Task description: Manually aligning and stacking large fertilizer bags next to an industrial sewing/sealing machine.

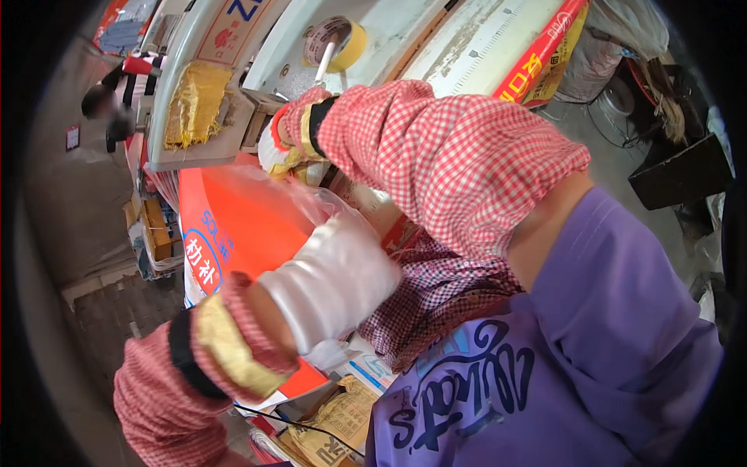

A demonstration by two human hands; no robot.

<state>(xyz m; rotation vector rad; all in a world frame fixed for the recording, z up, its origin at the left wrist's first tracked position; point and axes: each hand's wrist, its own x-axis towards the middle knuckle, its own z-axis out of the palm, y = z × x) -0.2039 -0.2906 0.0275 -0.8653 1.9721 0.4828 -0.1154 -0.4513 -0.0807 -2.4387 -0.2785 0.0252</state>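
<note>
My left hand [346,268], in a white glove, is over an orange-red printed plastic sheet [249,222]. Its fingers are smeared and turned away, so their grip does not show. Thin clear plastic film [315,204] lies crumpled between my two hands, close to the left glove. My right hand [289,148], in a white glove with a red edge, is beside the head of a white sewing machine [183,86]; its fingers are mostly hidden behind the wrist and sleeve. Both forearms wear red-and-white checked sleeves with black bands.
A yellow tape roll [346,47] with a white stick in it lies on the machine bed. A yellow cloth [198,105] is fixed to the machine. Brown paper sacks [334,424] and a blue pen [366,374] are near my body. A black box [681,173] stands at right.
</note>
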